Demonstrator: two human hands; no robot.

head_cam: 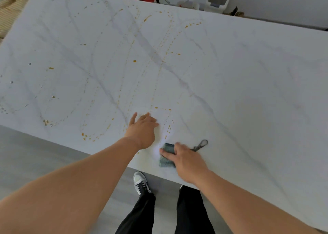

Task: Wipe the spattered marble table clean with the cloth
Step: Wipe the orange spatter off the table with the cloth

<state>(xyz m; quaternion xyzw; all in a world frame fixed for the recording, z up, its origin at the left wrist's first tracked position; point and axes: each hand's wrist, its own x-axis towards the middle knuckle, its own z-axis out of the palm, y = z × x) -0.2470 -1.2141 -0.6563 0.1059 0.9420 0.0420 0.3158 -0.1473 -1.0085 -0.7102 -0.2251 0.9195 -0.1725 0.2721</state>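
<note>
A: Where is your cloth (166, 154) right now?

B: It lies on the marble desk (248, 84) close to the near edge, a small grey-green folded pad. Your right hand (186, 161) covers its right side, palm down, the fingers (166, 154) laid flat and close together across the top of it, pressing rather than pinching. A dark loop (201, 144) sticks out on the desk just past your knuckles; you cannot tell from here whether it belongs to the cloth.

A: And your other hand?

B: Your left hand (142, 131) rests palm down on the bare marble just to the left of the cloth, apart from it. Its fingers are spread a little, thumb out to the left, and it holds nothing.

A: How does the surface look?

B: Orange-yellow spatters (134, 61) run in long dotted arcs over the left and middle of the desk, with a few thicker drops among them, and a short line of drops sits between your two hands. The right part of the marble shows only grey veins.

A: Anything below the edge?

B: Your black trousers (191, 212) and one white and black shoe (141, 182) on a grey floor (35, 159).
</note>
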